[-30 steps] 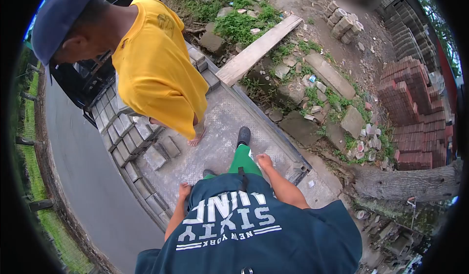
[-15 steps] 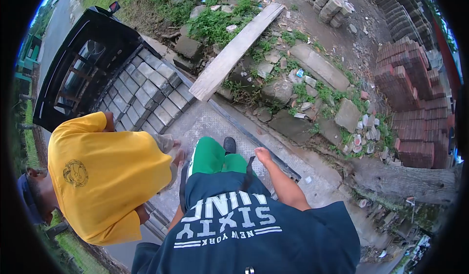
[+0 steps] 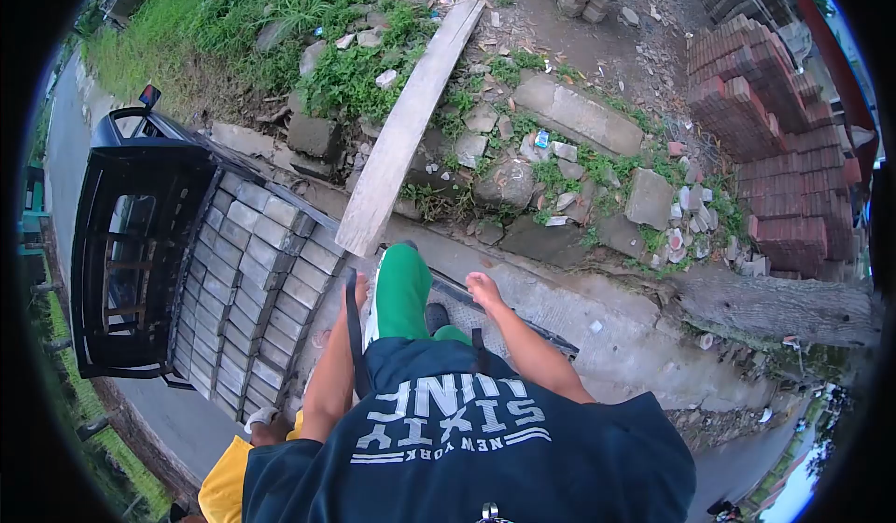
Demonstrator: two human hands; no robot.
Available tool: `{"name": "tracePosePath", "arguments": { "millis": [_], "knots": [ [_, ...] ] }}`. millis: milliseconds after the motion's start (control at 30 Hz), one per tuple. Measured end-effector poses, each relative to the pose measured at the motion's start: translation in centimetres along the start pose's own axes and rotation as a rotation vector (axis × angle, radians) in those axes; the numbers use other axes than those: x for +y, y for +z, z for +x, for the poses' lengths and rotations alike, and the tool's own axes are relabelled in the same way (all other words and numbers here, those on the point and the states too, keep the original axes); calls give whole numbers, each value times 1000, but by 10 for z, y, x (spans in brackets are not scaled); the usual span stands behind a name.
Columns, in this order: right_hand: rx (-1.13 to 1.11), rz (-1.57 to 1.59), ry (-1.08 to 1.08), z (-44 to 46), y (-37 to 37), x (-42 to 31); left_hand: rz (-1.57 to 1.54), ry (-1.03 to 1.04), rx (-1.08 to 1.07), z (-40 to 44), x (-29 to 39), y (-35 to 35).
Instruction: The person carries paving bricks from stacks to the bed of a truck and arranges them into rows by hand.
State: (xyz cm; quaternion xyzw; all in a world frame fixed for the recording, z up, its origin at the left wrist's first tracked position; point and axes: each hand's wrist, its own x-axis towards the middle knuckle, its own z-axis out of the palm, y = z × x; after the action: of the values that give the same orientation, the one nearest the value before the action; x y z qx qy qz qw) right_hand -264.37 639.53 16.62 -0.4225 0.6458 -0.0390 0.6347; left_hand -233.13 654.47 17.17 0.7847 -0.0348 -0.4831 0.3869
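My right hand [image 3: 483, 292] is in front of my body with its fingers curled in and nothing visible in them. Partly behind a dark strap [image 3: 355, 327], my left hand [image 3: 360, 290] hangs by the truck bed's edge; its fingers are hard to make out. Between the hands, my leg in green [image 3: 401, 294] is bent forward at the near end of a long wooden plank [image 3: 406, 136]. The plank runs from the truck bed to the rubble bank. Rows of grey concrete pavers [image 3: 247, 271] lie stacked in the bed, left of my left hand.
The black truck cab [image 3: 121, 262] stands at left. A co-worker in a yellow shirt [image 3: 227, 472] is at lower left, a gloved hand [image 3: 261, 418] against the pavers. Stones and weeds line the bank. Reddish brick stacks [image 3: 793, 187] and a fallen log [image 3: 775, 316] lie at right.
I have turned left and stepped closer to the plank. My left hand has come into view. The co-worker now shows only at the lower left edge of my view.
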Motion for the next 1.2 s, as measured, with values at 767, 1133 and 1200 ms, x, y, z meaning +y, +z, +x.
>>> {"name": "tracePosePath", "arguments": {
  "millis": [767,1133,1200],
  "knots": [
    [48,112,-332,323,-230,-504,347,481,-530,228,590,414],
    [-231,303,-554,653,-349,-868,88,599,-243,456,903,613],
    [-261,326,-498,685,-379,-934,145,674,-200,511,964,660]
  ]
}}
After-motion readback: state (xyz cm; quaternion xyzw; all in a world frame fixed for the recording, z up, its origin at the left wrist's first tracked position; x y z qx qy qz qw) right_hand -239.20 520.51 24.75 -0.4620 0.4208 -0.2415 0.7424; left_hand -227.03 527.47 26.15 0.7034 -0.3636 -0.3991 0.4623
